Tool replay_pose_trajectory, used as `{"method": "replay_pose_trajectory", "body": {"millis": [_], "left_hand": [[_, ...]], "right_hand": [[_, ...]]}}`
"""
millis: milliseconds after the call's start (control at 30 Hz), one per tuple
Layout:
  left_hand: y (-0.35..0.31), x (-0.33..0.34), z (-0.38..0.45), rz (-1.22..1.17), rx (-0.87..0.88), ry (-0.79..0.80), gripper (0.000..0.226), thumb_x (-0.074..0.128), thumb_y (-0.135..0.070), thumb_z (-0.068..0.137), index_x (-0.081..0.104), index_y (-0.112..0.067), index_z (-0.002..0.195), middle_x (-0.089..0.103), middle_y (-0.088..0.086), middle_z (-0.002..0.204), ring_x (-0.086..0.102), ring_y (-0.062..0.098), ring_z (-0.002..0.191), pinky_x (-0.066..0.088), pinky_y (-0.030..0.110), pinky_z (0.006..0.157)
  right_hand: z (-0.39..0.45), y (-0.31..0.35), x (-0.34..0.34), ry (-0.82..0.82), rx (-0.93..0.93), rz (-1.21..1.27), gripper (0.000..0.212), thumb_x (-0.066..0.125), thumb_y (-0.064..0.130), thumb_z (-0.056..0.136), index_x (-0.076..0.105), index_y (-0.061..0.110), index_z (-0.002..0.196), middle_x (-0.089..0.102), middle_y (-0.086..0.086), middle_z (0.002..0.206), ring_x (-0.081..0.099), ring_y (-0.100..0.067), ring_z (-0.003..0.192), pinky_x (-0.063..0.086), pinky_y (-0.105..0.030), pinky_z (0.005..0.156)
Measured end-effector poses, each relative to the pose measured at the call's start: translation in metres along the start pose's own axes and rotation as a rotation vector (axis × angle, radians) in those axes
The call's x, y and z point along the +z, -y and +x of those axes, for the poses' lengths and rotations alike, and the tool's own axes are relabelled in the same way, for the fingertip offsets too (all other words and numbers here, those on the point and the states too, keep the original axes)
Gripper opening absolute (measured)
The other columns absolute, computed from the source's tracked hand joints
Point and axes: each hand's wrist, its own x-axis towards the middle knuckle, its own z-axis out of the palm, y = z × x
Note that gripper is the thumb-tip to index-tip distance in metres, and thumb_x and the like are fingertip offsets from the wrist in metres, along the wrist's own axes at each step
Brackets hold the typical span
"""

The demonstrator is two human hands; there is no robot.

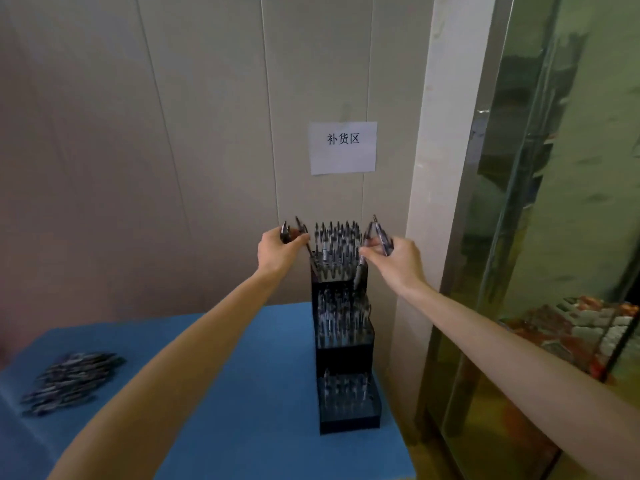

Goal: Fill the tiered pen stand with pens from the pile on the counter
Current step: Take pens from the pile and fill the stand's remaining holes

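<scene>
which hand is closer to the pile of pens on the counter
Left. The left hand is up at the stand's top tier, above and right of the pile; the right hand is farther right.

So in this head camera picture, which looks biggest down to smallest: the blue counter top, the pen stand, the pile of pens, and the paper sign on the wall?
1. Blue counter top, clearly largest.
2. Tiered pen stand.
3. Pile of pens and paper sign look about alike; the pile lies nearer the camera, so I won't rank them.
</scene>
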Motion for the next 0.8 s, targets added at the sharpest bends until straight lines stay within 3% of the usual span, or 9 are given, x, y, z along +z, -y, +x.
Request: {"method": "replay_pose_trajectory", "body": {"millis": [67, 167, 233, 333, 500, 667, 800], "left_hand": [[0.004, 0.006, 0.019, 0.032, 0.022, 0.001, 0.020, 0.077, -0.032, 0.089, 0.074, -0.012, 0.094, 0.071, 0.001, 0.077, 0.059, 0.010, 0.063, 0.045, 0.019, 0.055], [0.009, 0.012, 0.046, 0.085, 0.080, 0.005, 0.021, 0.076, -0.032, 0.089, 0.075, -0.012, 0.094, 0.073, 0.003, 0.081, 0.064, 0.014, 0.071, 0.049, 0.027, 0.066], [0.014, 0.015, 0.059, 0.090, 0.102, 0.003, 0.022, 0.076, -0.031, 0.089, 0.076, -0.011, 0.097, 0.075, 0.004, 0.085, 0.067, 0.017, 0.078, 0.053, 0.030, 0.072], [0.027, 0.019, 0.069, 0.097, 0.129, 0.015, 0.020, 0.076, -0.031, 0.089, 0.076, -0.013, 0.095, 0.074, 0.001, 0.085, 0.066, 0.014, 0.077, 0.051, 0.027, 0.069], [0.046, 0.027, 0.074, 0.185, 0.226, 0.133, 0.021, 0.074, -0.036, 0.091, 0.077, -0.017, 0.099, 0.076, -0.005, 0.092, 0.070, 0.012, 0.088, 0.058, 0.038, 0.085], [0.040, 0.031, 0.075, 0.185, 0.372, 0.104, 0.013, 0.075, -0.031, 0.092, 0.076, -0.019, 0.097, 0.074, -0.010, 0.090, 0.066, 0.003, 0.076, 0.054, 0.026, 0.071], [0.039, 0.034, 0.083, 0.189, 0.386, 0.101, 0.012, 0.076, -0.027, 0.091, 0.075, -0.015, 0.092, 0.064, -0.021, 0.068, 0.052, -0.002, 0.057, 0.037, 0.013, 0.058]], "right_hand": [[0.025, 0.008, 0.011, 0.032, -0.070, -0.047, 0.014, 0.077, 0.027, 0.089, 0.073, 0.016, 0.097, 0.073, 0.005, 0.085, 0.066, -0.007, 0.075, 0.052, -0.024, 0.075], [0.057, 0.011, 0.028, 0.031, -0.135, -0.093, 0.015, 0.078, 0.029, 0.088, 0.075, 0.016, 0.096, 0.073, 0.006, 0.084, 0.068, -0.011, 0.080, 0.052, -0.024, 0.075], [0.071, 0.007, 0.039, 0.028, -0.147, -0.079, 0.014, 0.078, 0.029, 0.088, 0.075, 0.017, 0.094, 0.074, 0.008, 0.082, 0.068, -0.008, 0.078, 0.051, -0.023, 0.074], [0.082, -0.004, 0.053, 0.032, -0.159, -0.081, 0.012, 0.081, 0.028, 0.086, 0.076, 0.018, 0.090, 0.074, 0.009, 0.080, 0.069, -0.007, 0.077, 0.052, -0.021, 0.073], [0.096, -0.017, 0.062, 0.110, -0.242, -0.248, 0.012, 0.081, 0.031, 0.085, 0.075, 0.020, 0.085, 0.071, 0.007, 0.073, 0.065, -0.010, 0.067, 0.056, -0.030, 0.066], [0.113, -0.020, 0.063, 0.251, -0.230, -0.353, 0.019, 0.085, 0.033, 0.081, 0.073, 0.019, 0.074, 0.070, 0.007, 0.068, 0.065, -0.012, 0.062, 0.052, -0.030, 0.057], [0.122, -0.015, 0.066, 0.389, -0.197, -0.452, 0.032, 0.084, 0.025, 0.079, 0.059, 0.021, 0.059, 0.059, 0.006, 0.056, 0.052, -0.010, 0.049, 0.039, -0.025, 0.049]]}}
